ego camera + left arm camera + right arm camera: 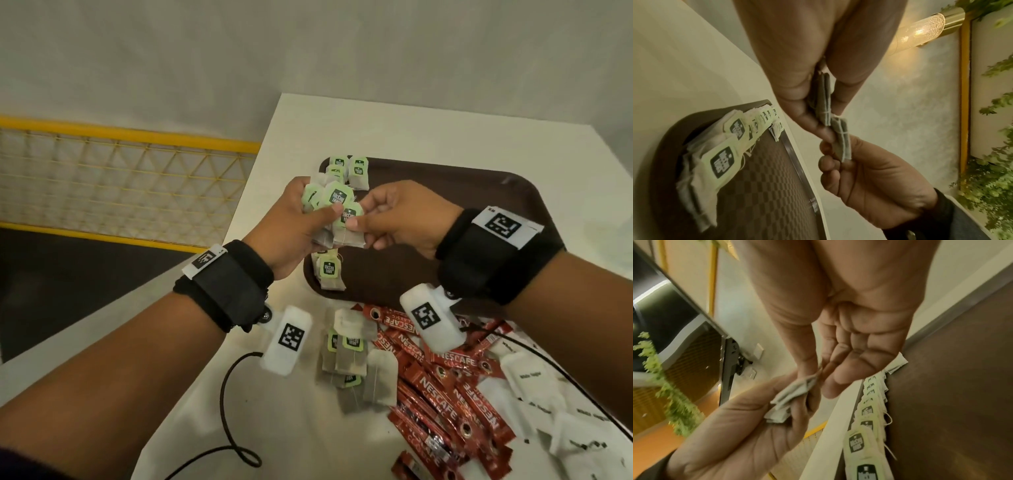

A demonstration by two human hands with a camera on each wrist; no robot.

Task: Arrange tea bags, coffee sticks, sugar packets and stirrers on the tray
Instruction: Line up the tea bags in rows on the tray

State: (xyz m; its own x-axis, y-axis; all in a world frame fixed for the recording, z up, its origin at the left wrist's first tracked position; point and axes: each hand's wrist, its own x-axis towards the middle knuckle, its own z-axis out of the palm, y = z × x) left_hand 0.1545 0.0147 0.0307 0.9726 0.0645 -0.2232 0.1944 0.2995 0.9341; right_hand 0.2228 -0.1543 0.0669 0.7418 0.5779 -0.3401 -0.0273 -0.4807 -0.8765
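My left hand (310, 214) grips a bunch of green-tagged tea bags (334, 197) above the left edge of the brown tray (462, 192). My right hand (361, 221) pinches one tea bag (349, 226) at the bottom of that bunch; the left wrist view shows this pinched tea bag (842, 142) edge-on. More tea bags (352, 171) lie in a row along the tray's left side (865, 443). Loose tea bags (349, 359), red coffee sticks (442, 387) and white sugar packets (527, 377) lie on the table near me. I see no stirrers.
The white table (411, 126) ends just left of the tray, with a yellow wire-mesh rail (120, 178) beyond it. A black cable (226, 404) loops over the table's near left part. Most of the tray's surface (766, 194) is bare.
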